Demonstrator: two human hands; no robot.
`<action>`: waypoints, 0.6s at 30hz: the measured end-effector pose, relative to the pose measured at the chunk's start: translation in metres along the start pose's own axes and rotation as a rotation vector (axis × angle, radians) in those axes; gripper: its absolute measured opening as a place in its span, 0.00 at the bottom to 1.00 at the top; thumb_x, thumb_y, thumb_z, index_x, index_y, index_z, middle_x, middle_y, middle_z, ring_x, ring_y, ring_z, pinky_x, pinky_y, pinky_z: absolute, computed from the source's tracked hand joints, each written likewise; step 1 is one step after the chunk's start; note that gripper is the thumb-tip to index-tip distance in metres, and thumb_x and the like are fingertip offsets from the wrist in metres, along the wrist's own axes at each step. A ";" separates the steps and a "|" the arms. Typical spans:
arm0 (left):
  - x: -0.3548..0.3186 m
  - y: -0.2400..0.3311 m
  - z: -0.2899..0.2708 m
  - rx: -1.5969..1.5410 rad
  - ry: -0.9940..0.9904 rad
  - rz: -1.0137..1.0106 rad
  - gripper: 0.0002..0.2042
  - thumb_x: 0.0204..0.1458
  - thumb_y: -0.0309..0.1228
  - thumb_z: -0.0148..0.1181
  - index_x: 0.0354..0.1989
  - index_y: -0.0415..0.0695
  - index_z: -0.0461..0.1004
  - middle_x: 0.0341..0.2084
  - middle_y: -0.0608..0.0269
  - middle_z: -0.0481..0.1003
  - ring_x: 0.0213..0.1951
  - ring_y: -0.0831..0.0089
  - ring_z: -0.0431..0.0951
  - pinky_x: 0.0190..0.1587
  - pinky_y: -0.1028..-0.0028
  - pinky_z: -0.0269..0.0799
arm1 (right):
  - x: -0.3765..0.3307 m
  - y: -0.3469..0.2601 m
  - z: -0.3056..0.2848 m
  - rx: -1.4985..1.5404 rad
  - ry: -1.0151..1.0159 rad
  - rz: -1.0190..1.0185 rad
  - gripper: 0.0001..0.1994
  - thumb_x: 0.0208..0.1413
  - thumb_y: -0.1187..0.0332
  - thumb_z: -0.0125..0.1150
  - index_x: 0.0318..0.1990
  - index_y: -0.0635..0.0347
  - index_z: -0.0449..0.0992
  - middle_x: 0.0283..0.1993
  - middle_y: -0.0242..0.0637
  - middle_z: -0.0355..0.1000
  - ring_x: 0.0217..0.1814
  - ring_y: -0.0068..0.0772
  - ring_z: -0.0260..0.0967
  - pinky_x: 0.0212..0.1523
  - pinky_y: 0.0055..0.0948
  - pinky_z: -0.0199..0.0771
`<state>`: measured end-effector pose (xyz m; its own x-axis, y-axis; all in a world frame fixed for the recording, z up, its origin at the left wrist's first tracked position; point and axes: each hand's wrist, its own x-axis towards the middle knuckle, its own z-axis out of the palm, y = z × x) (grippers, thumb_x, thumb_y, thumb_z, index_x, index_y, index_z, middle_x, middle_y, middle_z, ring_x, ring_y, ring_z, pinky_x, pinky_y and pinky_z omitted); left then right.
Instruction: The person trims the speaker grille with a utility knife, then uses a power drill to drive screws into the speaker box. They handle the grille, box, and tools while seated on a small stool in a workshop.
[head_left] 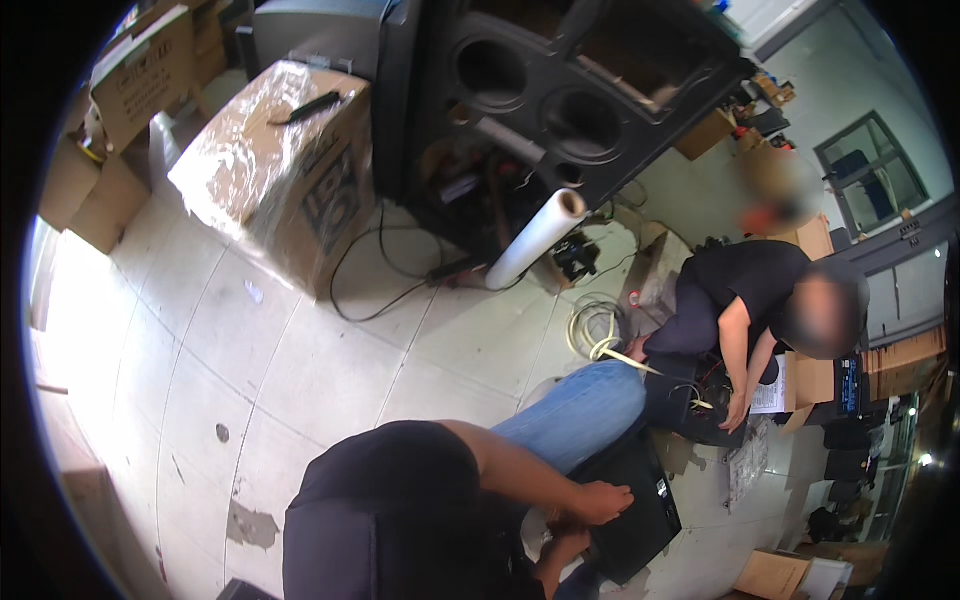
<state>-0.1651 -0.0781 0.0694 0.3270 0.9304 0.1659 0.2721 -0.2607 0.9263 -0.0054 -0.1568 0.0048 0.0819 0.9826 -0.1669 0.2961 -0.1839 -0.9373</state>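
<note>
My left hand [604, 502] is held over a flat black panel [640, 515] with a small white label, its fingers curled together. Whatever is between those fingers, if anything, is too small to make out. Just below it, my right hand [566, 545] is close to the panel's near edge, with its fingers mostly hidden. A pale, crumpled-looking thing [535, 530] shows beside the right hand. My knee in blue jeans [580, 410] is bent next to the panel.
A co-worker in black [745, 290] crouches at the right, hands at a dark case [700, 410] with wires. A coiled cable [600, 335], a white film roll [540, 240], a large black speaker cabinet [570, 90] and a wrapped carton [285, 170] stand or lie beyond.
</note>
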 end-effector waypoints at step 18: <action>-0.037 -0.022 -0.045 0.108 -0.019 -0.082 0.14 0.61 0.43 0.60 0.41 0.43 0.76 0.42 0.49 0.76 0.47 0.46 0.80 0.50 0.51 0.76 | 0.084 -0.217 -0.067 0.032 0.179 -0.386 0.11 0.68 0.66 0.61 0.47 0.67 0.79 0.24 0.30 0.67 0.23 0.19 0.66 0.25 0.24 0.75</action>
<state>-0.2242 -0.0952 0.0582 0.3163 0.9450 0.0835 0.3941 -0.2110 0.8945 0.0011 -0.0366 0.2147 0.1358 0.9583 0.2516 0.3084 0.2004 -0.9299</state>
